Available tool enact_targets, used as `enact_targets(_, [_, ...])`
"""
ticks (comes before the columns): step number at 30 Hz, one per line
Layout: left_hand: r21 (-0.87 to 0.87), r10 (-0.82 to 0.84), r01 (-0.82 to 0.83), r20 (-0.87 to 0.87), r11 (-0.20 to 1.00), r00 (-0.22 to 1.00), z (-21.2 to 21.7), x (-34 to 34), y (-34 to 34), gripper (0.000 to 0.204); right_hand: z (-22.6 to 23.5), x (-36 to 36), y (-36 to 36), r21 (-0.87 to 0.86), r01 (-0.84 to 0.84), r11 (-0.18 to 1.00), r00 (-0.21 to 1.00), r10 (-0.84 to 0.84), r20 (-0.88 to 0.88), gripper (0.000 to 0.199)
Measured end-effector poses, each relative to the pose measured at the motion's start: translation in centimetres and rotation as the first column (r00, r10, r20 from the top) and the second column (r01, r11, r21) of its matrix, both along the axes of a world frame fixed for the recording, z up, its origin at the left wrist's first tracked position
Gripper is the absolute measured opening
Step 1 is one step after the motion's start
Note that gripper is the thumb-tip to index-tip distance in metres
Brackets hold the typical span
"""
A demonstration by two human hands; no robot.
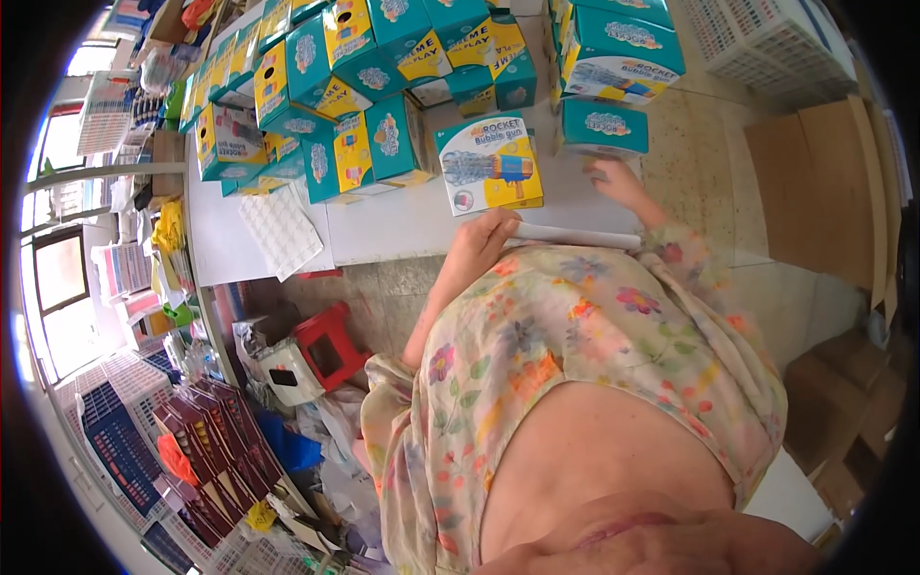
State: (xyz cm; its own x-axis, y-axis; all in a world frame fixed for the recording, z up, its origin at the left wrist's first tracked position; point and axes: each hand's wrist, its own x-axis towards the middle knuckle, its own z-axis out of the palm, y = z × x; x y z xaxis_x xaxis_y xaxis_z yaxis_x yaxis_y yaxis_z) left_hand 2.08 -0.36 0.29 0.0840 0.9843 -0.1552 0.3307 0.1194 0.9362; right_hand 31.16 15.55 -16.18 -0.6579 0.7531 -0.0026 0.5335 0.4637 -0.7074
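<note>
In front of me on the white table (383,230) lies a white-and-yellow carton (486,163) with a picture of a toy bubble gun. My left hand (482,240) is just below its lower edge, fingers curled and pressed together; what they grip, if anything, is hidden. A white strip (580,236) runs from these fingers along the front of my body; I cannot tell whether it is a rolled sheet or the table's edge. My right hand (623,187) hovers near a teal box (604,126) at the table's right side, its fingers loosely bent and apart.
Many teal-and-yellow boxes (374,77) stand stacked along the far side, with another stack (623,53) at far right. White sheets (280,233) lie at the left. A red stool (331,347) stands below left; a large brown cardboard carton (815,182) is to the right.
</note>
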Motion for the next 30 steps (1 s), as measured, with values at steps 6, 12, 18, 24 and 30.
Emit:
enact_targets(6, [-0.113, 0.144, -0.130, 0.123, 0.985, 0.982, -0.5, -0.2, -0.5, 0.017, -1.9, -0.9, 1.9, 0.162, 0.046, 0.986, 0.997, -0.056, 0.058, 0.036])
enact_targets(12, [-0.125, 0.326, -0.311, 0.129, 0.942, 0.937, -3.3, -0.8, -0.4, 0.019, 11.6, -4.4, 0.0, -0.245, -0.036, 0.969, 0.998, 0.024, -0.052, 0.027])
enact_targets(18, [-0.231, 0.551, -0.501, 0.399, 0.834, 0.733, -3.8, -1.8, 0.2, 0.019, 14.7, -4.5, -0.5, -0.787, -0.214, 0.579, 0.889, -0.218, -0.402, 0.037])
enact_targets(24, [-0.150, 0.601, -0.604, 0.435, 0.783, 0.671, -4.1, -1.9, 0.4, 0.018, 14.7, -6.5, -4.3, -0.616, -0.200, 0.762, 0.761, -0.276, -0.588, 0.063])
enact_targets(30, [-0.066, 0.532, -0.555, 0.400, 0.829, 0.747, -4.3, -2.8, 0.5, 0.018, 12.7, -6.5, -4.4, -0.571, -0.137, 0.810, 0.827, -0.224, -0.516, 0.067])
